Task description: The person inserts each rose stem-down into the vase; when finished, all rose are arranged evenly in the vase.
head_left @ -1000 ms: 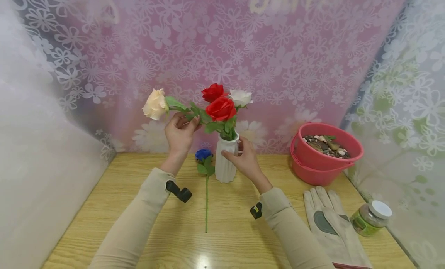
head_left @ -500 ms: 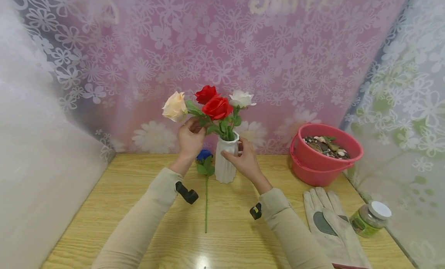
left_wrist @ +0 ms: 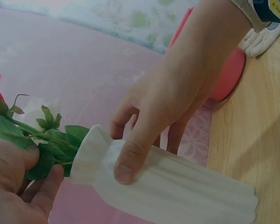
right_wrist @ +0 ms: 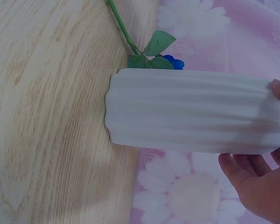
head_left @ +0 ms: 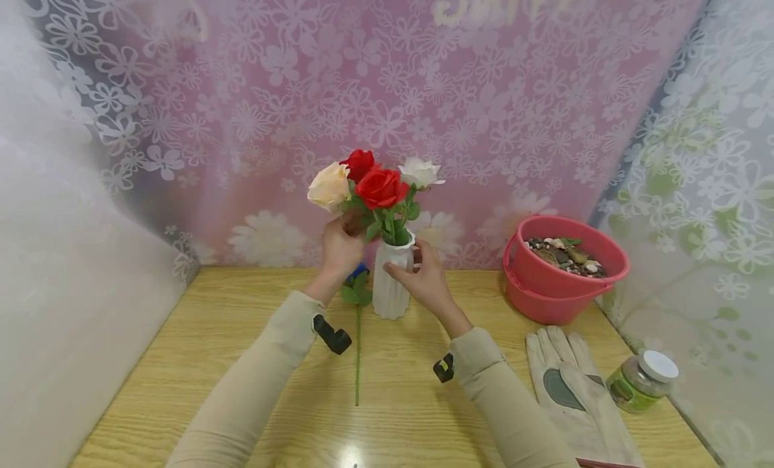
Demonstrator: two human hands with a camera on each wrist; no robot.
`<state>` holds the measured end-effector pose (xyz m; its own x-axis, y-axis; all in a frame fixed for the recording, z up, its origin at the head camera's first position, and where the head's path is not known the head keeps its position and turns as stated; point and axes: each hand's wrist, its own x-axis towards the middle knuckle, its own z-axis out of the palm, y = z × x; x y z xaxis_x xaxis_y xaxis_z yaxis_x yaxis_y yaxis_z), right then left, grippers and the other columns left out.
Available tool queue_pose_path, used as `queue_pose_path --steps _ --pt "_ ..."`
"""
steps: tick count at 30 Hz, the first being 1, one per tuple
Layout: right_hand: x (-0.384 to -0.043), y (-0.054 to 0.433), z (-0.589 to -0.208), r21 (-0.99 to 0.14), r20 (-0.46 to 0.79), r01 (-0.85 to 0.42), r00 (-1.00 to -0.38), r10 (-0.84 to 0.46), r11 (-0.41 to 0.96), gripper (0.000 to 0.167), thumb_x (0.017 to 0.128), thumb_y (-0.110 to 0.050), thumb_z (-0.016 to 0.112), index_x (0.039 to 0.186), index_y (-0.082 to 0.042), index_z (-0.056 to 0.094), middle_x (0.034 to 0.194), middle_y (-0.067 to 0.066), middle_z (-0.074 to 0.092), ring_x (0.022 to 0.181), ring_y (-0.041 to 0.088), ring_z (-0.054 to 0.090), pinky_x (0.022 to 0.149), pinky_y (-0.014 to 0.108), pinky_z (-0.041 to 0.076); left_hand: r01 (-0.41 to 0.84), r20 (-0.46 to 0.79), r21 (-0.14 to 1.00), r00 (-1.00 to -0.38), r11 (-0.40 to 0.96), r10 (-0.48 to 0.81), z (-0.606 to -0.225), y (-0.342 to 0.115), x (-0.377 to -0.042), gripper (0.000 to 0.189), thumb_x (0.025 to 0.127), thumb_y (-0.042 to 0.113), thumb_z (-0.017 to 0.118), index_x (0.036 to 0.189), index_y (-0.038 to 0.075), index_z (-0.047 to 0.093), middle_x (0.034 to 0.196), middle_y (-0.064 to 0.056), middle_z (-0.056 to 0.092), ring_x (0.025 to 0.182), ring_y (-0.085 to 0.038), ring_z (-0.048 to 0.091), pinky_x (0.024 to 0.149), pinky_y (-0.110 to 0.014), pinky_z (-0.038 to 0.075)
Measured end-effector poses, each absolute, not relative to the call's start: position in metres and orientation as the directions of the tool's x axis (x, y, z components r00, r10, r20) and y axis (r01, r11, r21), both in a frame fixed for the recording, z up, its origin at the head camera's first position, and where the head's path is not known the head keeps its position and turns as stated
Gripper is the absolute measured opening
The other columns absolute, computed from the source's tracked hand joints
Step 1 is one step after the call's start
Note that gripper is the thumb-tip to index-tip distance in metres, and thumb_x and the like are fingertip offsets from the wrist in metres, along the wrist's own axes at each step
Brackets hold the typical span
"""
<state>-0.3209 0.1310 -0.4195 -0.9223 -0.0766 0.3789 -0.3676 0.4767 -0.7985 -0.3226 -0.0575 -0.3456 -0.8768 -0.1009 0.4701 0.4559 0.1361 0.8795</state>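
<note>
Nearest us, two beige sleeves (head_left: 256, 367) reach over a wood-grain counter (head_left: 314, 421). On the near side of the right hand (head_left: 431, 278), off to its right, we find pale work gloves (head_left: 574, 401) and, beyond them, a white-lidded jar (head_left: 642, 383). Below the left hand (head_left: 341, 248), a blue rose (head_left: 357, 295) lies with its stem toward us, its bloom partly covered by that hand. Between both hands stands an upright white ribbed vase (head_left: 390, 295); the right hand grips it near the mouth, thumb in front. The left hand pinches the leafy stem of a cream rose (head_left: 329, 186) just beside the mouth; we cannot tell whether that stem is inside. Above the hands, two red roses (head_left: 382, 189) and a white rose (head_left: 420, 172) rise from the vase. Well right of the right hand, a pink bucket (head_left: 553, 307) holds stones. Farthest hangs a pink flowered backdrop (head_left: 290, 85).
</note>
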Motion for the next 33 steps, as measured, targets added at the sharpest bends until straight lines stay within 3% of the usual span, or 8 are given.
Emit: queue_pose_path --steps 5,10,17,22,28,33 --pt "-0.321 0.13 -0.42 -0.798 0.386 -0.374 -0.919 -0.075 0.472 0.08 0.091 -0.036 0.084 0.155 -0.009 0.044 0.128 0.016 0.057 0.115 0.032 0.062 0.098 0.051 0.06 0.445 0.448 0.891 -0.893 0.085 -0.024 -0.349 -0.053 -0.324 0.031 0.093 -0.007 0.072 0.124 -0.009 0.071 0.123 -0.028 0.073 0.109 -0.044 0.075 0.085 -0.038 0.066" --pt "-0.321 0.13 -0.418 -0.794 0.395 -0.383 -0.915 -0.079 0.472 0.08 0.091 -0.036 0.084 0.155 -0.009 0.044 0.129 0.016 0.057 0.115 0.031 0.062 0.097 0.051 0.06 0.463 0.479 0.865 -0.877 0.192 -0.041 -0.349 -0.05 -0.325 0.027 0.091 0.0 0.075 0.118 -0.003 0.076 0.119 -0.022 0.077 0.11 -0.039 0.076 0.093 -0.045 0.064" --pt "-0.322 0.131 -0.418 -0.788 0.405 -0.394 -0.91 -0.084 0.473 0.079 0.091 -0.036 0.084 0.154 -0.008 0.044 0.128 0.016 0.056 0.114 0.031 0.062 0.096 0.052 0.06 0.451 0.467 0.858 -0.884 0.244 -0.008 -0.349 -0.043 -0.326 0.035 0.092 0.003 0.077 0.126 -0.002 0.073 0.124 -0.019 0.076 0.115 -0.035 0.075 0.096 -0.046 0.063" --pt "-0.322 0.131 -0.42 -0.784 0.414 -0.4 -0.907 -0.08 0.474 0.079 0.091 -0.034 0.085 0.153 -0.008 0.045 0.125 0.016 0.057 0.112 0.03 0.062 0.096 0.051 0.06 0.491 0.524 0.807 -0.852 0.328 -0.011 -0.351 -0.037 -0.327 0.025 0.087 -0.003 0.075 0.112 -0.006 0.077 0.107 -0.023 0.079 0.095 -0.037 0.077 0.082 -0.043 0.066" --pt "-0.321 0.131 -0.421 -0.793 0.408 -0.398 -0.909 -0.082 0.461 0.077 0.091 -0.034 0.084 0.153 -0.011 0.045 0.126 0.014 0.057 0.112 0.029 0.062 0.096 0.05 0.06 0.535 0.596 0.724 -0.803 0.435 -0.004 -0.351 -0.036 -0.329 0.014 0.085 0.0 0.076 0.097 -0.006 0.079 0.085 -0.022 0.078 0.077 -0.037 0.074 0.067 -0.035 0.059" --pt "-0.321 0.131 -0.42 -0.791 0.402 -0.392 -0.912 -0.084 0.47 0.078 0.091 -0.036 0.084 0.153 -0.01 0.045 0.125 0.014 0.057 0.112 0.029 0.061 0.096 0.05 0.06 0.475 0.5 0.803 -0.866 0.36 0.026 -0.353 -0.04 -0.33 0.033 0.088 0.005 0.076 0.12 -0.004 0.07 0.109 -0.022 0.077 0.1 -0.037 0.077 0.081 -0.04 0.064"
